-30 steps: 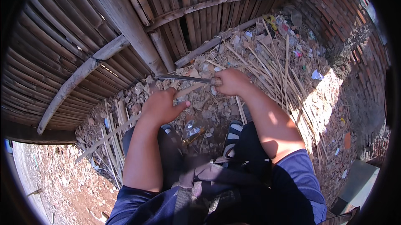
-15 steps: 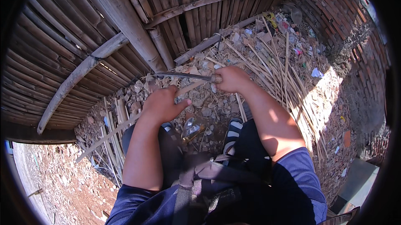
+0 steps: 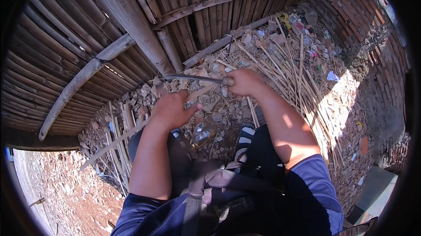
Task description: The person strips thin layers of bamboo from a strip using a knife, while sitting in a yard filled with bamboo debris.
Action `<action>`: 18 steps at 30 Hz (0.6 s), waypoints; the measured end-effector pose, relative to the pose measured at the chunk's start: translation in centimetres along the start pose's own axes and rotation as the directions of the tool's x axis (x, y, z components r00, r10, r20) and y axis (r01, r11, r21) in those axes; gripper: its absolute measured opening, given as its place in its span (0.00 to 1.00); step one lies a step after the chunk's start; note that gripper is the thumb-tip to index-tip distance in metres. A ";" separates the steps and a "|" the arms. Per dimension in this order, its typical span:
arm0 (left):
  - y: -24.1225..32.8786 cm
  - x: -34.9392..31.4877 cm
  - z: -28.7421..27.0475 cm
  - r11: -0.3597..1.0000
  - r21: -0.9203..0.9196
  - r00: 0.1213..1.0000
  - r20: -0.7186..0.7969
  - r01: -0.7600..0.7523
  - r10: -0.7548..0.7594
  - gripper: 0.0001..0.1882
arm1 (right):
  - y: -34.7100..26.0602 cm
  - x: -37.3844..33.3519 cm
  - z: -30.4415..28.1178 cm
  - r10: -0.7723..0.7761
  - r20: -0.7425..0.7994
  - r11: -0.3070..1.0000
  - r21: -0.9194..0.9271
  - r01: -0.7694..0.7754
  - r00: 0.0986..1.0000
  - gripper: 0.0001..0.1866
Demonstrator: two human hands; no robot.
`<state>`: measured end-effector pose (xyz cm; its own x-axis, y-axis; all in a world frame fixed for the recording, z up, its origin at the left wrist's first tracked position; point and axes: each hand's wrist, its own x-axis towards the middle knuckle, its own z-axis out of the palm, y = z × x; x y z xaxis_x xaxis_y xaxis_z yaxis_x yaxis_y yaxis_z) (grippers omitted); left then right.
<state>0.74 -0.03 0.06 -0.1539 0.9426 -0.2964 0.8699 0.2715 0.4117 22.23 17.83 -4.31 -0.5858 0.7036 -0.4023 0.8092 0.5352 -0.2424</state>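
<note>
My right hand (image 3: 244, 82) is closed around the short wooden handle of a long knife (image 3: 193, 77). Its dark blade points left, reaching toward the foot of the bamboo wall. A long, flat bamboo strip (image 3: 115, 143) slants from the lower left up beneath my left hand (image 3: 170, 109), which grips it with the thumb held out to the side. Beyond those fingers, the strip's far end comes up close to the knife handle, just below the blade. Whether the edge touches the strip I cannot tell.
Many split bamboo strips (image 3: 287, 76) lie on the rubble to my right, with a smaller bundle (image 3: 125, 124) at left. A bamboo wall (image 3: 210, 12) stands ahead, a brick wall (image 3: 351, 8) at right. A clear plastic bag (image 3: 201, 134) lies between my sandalled feet.
Both hands keep their holds and stay in nearly the same place. The knife has shifted very slightly.
</note>
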 end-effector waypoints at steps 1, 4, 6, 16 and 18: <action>-0.1 -0.1 0.0 1.000 0.010 0.999 -0.034 -0.014 0.014 0.28 | 0.2 0.0 -0.2 -0.001 0.000 1.000 0.000 0.001 1.000 0.28; -1.4 0.5 0.2 1.000 -0.010 0.995 -0.103 -0.009 0.008 0.23 | 0.9 -0.3 -1.2 0.033 -0.061 0.999 -0.001 -0.033 0.998 0.28; -2.2 0.7 0.3 0.999 -0.042 0.990 -0.139 0.008 -0.013 0.21 | 1.1 -0.6 -1.7 0.110 -0.080 0.991 0.088 -0.103 0.991 0.27; -1.2 0.4 -0.2 0.979 -0.186 0.955 -0.295 -0.084 0.025 0.20 | -0.3 -2.4 -2.9 0.100 -0.206 0.970 0.236 -0.049 0.973 0.21; -0.9 0.5 -0.4 0.981 -0.180 0.957 -0.289 -0.074 0.020 0.19 | 0.4 -2.2 -2.9 0.104 -0.281 0.974 0.221 -0.041 0.954 0.19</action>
<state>-0.35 0.25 -0.12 -0.2658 0.9637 -0.0263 0.7806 0.2312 0.5806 23.71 17.91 -0.95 -0.4870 0.8585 -0.1608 0.8227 0.3891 -0.4144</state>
